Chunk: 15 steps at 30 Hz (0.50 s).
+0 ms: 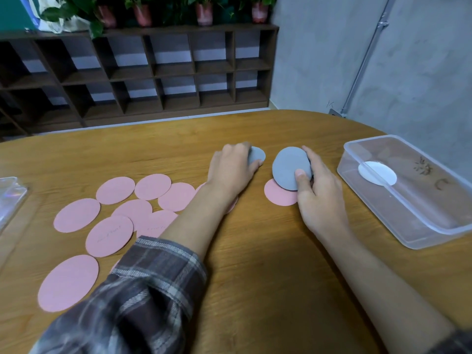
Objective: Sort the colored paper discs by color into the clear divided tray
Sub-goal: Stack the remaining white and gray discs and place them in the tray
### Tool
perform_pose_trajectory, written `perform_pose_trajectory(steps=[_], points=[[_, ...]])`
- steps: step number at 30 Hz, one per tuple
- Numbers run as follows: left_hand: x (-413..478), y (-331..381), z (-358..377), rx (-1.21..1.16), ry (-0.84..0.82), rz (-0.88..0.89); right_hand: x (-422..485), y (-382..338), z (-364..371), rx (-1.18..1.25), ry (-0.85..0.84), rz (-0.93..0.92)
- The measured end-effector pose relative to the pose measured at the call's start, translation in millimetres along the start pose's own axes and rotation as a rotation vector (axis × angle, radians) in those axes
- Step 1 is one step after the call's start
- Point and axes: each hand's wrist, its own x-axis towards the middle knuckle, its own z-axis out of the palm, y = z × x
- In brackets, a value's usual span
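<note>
My right hand (318, 190) grips a grey paper disc (288, 167), tilted up off the table, thumb on its front face. Under it lies a pink disc (277, 196) flat on the wood. My left hand (231, 169) covers a second grey disc (256, 155) with its fingertips curled on it; this disc seems to rest on the table. Several pink discs (115, 190) lie spread at the left, some overlapping. The clear tray (408, 226) stands at the right and holds a white disc (378, 172).
The wooden table (255, 264) has a rounded far edge. A clear plastic lid or second container (10, 198) shows at the left edge. Behind the table stand dark cubby shelves (153, 72) with potted plants on top. A grey wall is at the right.
</note>
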Motion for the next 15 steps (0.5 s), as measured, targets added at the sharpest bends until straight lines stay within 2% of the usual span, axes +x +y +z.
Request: perform_pose_trajectory(steps=[6,11,15], points=[[-7,-1,0,0.023,0.155,0.056,0,0,-1,-0.01,-0.021,-0.017],[-23,0,-10,-0.125,0.44,0.107,-1,2,-1,0.003,-0.052,-0.023],[-36,-3,-14,-0.225,0.519,0.085,-2,1,-1,0.013,-0.061,-0.026]])
